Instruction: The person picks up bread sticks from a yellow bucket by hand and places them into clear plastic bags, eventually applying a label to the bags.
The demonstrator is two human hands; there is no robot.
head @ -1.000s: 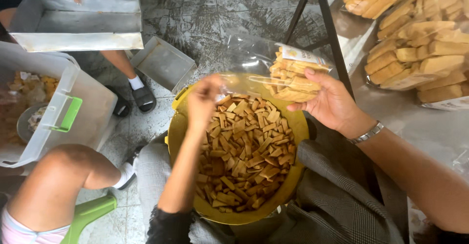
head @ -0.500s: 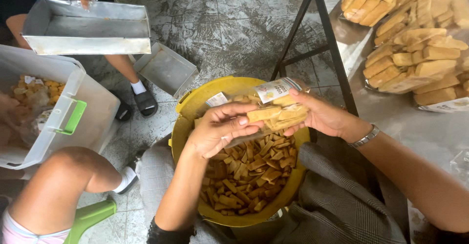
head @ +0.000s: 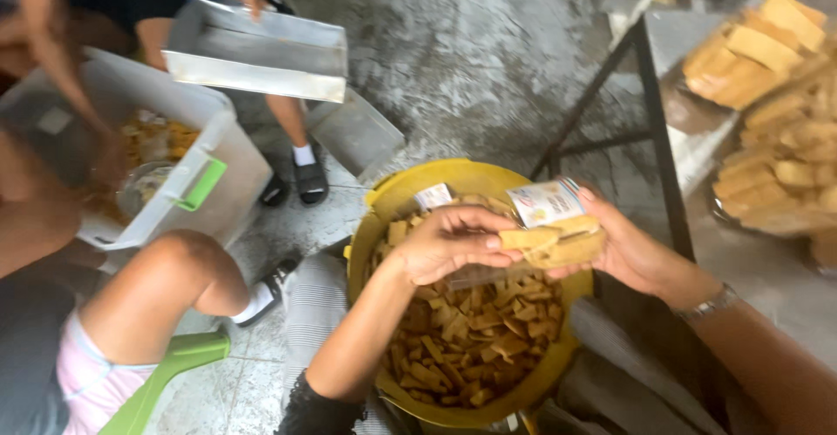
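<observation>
Yellow tub (head: 397, 198) of golden snack strips (head: 471, 335) sits below both hands. The right hand (head: 629, 248) grips a clear packet (head: 551, 226) of strips above it; the left hand (head: 449, 243) curls half-closed, fingertips pressing strips into the packet's mouth.

bare hands, silver wristwatch (head: 708, 302), dark sleeve cuff (head: 318, 400)

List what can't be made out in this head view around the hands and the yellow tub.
- Clear bag: the left hand and right hand hide how full it is.
- Yellow tub: near rim cut off by the bottom edge, far crackers hidden behind the hands.
- Stacked packs at right: blurred and cut off by the right edge.
- White bin: contents blurred, partly hidden by another person's arm.
</observation>
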